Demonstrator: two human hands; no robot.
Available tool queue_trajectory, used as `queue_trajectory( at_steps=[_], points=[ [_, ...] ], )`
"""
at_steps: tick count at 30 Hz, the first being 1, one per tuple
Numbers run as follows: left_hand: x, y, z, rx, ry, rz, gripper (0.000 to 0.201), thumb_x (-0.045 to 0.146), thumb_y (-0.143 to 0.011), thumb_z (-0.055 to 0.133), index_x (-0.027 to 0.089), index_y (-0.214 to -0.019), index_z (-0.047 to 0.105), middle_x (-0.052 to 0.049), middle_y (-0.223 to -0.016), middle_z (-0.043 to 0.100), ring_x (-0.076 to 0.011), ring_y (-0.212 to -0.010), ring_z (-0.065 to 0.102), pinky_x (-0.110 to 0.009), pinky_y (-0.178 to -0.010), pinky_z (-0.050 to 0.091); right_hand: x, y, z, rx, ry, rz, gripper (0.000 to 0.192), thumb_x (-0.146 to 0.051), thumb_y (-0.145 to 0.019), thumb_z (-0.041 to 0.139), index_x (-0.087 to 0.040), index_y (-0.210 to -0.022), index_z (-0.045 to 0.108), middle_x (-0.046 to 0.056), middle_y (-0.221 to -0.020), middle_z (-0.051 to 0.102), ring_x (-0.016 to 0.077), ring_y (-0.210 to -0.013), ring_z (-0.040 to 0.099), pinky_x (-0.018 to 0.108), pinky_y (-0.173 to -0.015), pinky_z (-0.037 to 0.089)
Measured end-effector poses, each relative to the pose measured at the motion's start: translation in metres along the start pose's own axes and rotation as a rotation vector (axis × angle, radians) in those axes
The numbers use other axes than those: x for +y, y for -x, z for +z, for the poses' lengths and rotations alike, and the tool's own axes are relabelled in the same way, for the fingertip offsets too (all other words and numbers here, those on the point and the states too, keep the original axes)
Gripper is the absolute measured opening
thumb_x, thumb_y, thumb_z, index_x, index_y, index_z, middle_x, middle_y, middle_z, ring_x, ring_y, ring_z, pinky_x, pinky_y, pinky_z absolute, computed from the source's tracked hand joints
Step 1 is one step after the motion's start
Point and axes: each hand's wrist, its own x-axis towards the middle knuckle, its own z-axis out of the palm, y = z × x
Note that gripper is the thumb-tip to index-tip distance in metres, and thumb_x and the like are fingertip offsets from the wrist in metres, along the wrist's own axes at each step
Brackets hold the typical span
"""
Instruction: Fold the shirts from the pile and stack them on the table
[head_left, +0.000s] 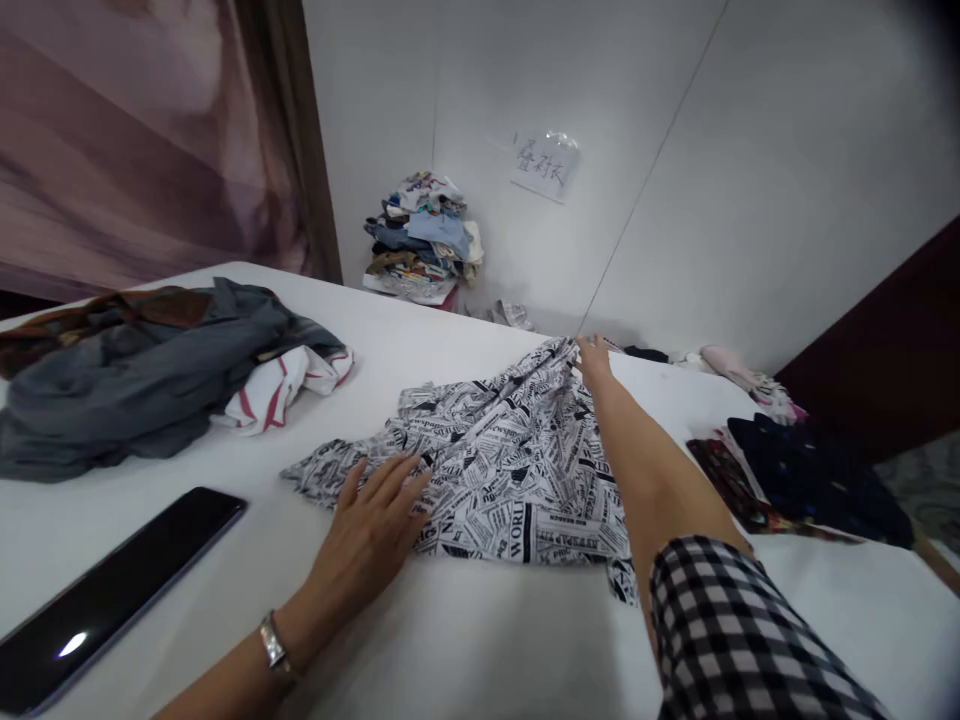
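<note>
A black-and-white newspaper-print shirt (517,480) lies spread and partly rumpled on the white table (480,640). My left hand (379,525) rests on its near left part, fingers stretched out and apart. At the far end of the shirt, my right hand (595,362) has its fingers closed on the cloth by the upper edge. The right forearm passes over the shirt's right side and hides some of it.
A dark phone (120,590) lies at the near left. Behind it are a grey garment heap (150,370) and a white cloth with red stripes (281,388). Folded dark clothes (810,480) lie on the right. A clothes stack (427,235) stands by the wall beyond the table.
</note>
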Motion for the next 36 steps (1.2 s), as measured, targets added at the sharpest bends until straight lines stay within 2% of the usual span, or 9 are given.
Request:
queue_trajectory(
  at_steps=[5, 10, 15, 20, 24, 26, 28, 33, 36],
  points=[
    [0.009, 0.000, -0.001, -0.006, 0.123, 0.030, 0.027, 0.027, -0.088, 0.052, 0.021, -0.113, 0.060, -0.008, -0.120, 0.064, -0.0248, -0.111, 0.056, -0.044, -0.098, 0.038, 0.028, 0.039, -0.051, -0.077, 0.112, 0.028, 0.041, -0.032, -0.076, 0.061, -0.013, -0.112, 0.064, 0.012, -0.109, 0.068, 0.0189, -0.096, 0.064, 0.031, -0.081, 0.051],
    [0.028, 0.012, 0.003, -0.103, 0.290, 0.145, 0.019, 0.025, -0.088, 0.051, 0.023, -0.102, 0.064, -0.004, -0.101, 0.069, -0.0199, -0.093, 0.061, -0.035, -0.081, 0.046, 0.074, 0.111, -0.129, -0.104, 0.288, 0.052, 0.033, -0.037, -0.068, 0.068, -0.015, -0.091, 0.073, 0.010, -0.097, 0.073, 0.0263, -0.100, 0.064, 0.041, -0.097, 0.044],
    [0.035, 0.015, 0.017, -0.167, 0.289, 0.145, 0.024, 0.029, -0.087, 0.052, 0.023, -0.106, 0.066, -0.007, -0.109, 0.068, -0.0238, -0.100, 0.061, -0.038, -0.084, 0.048, 0.106, 0.188, -0.210, -0.220, 0.511, 0.116, 0.055, -0.050, -0.071, 0.066, -0.015, -0.113, 0.067, 0.013, -0.117, 0.067, 0.0282, -0.112, 0.060, 0.043, -0.104, 0.039],
    [0.033, -0.003, 0.023, -0.273, 0.160, -0.012, 0.034, 0.036, -0.089, 0.046, 0.020, -0.114, 0.064, -0.013, -0.121, 0.063, -0.0307, -0.107, 0.059, -0.047, -0.087, 0.048, 0.117, 0.245, -0.249, -0.231, 0.605, 0.104, 0.071, -0.054, -0.072, 0.065, -0.019, -0.133, 0.054, 0.011, -0.136, 0.054, 0.0273, -0.125, 0.050, 0.041, -0.107, 0.036],
    [0.030, -0.015, 0.022, -0.247, 0.106, -0.077, 0.037, 0.035, -0.088, 0.045, 0.019, -0.116, 0.063, -0.016, -0.125, 0.061, -0.0339, -0.113, 0.056, -0.051, -0.089, 0.048, 0.099, 0.273, -0.249, -0.177, 0.557, 0.056, 0.041, -0.044, -0.069, 0.065, -0.019, -0.101, 0.071, 0.008, -0.103, 0.071, 0.0282, -0.103, 0.062, 0.039, -0.094, 0.046],
    [0.036, -0.017, 0.019, -0.212, 0.129, -0.044, 0.038, 0.035, -0.087, 0.047, 0.019, -0.119, 0.061, -0.016, -0.129, 0.059, -0.0342, -0.115, 0.055, -0.051, -0.091, 0.047, 0.077, 0.284, -0.241, -0.181, 0.346, 0.119, 0.030, -0.044, -0.074, 0.060, -0.019, -0.086, 0.071, 0.005, -0.084, 0.072, 0.0255, -0.086, 0.065, 0.036, -0.081, 0.050],
    [0.050, -0.018, 0.015, -0.188, 0.190, 0.021, 0.042, 0.036, -0.085, 0.051, 0.020, -0.124, 0.057, -0.015, -0.133, 0.056, -0.0338, -0.120, 0.053, -0.052, -0.096, 0.045, 0.049, 0.294, -0.226, -0.188, 0.100, 0.134, 0.030, -0.045, -0.075, 0.061, -0.018, -0.087, 0.070, 0.003, -0.081, 0.071, 0.0225, -0.079, 0.065, 0.033, -0.074, 0.050],
    [0.115, -0.024, -0.001, -0.184, 0.494, 0.138, 0.072, 0.039, -0.077, 0.064, 0.020, -0.141, 0.037, -0.014, -0.146, 0.042, -0.0291, -0.132, 0.041, -0.048, -0.106, 0.038, -0.022, 0.317, -0.155, -0.241, -0.261, 0.002, 0.030, -0.044, -0.069, 0.071, -0.018, -0.085, 0.070, 0.000, -0.078, 0.069, 0.0182, -0.072, 0.062, 0.029, -0.070, 0.050],
    [0.141, -0.030, -0.009, -0.172, 0.812, -0.001, 0.074, 0.036, -0.077, 0.062, 0.018, -0.143, 0.034, -0.015, -0.143, 0.045, -0.0269, -0.129, 0.046, -0.045, -0.105, 0.041, -0.049, 0.333, -0.105, -0.407, -0.383, -0.096, 0.030, -0.044, -0.072, 0.070, -0.022, -0.091, 0.071, -0.001, -0.083, 0.069, 0.0186, -0.077, 0.063, 0.031, -0.073, 0.051]
  ],
)
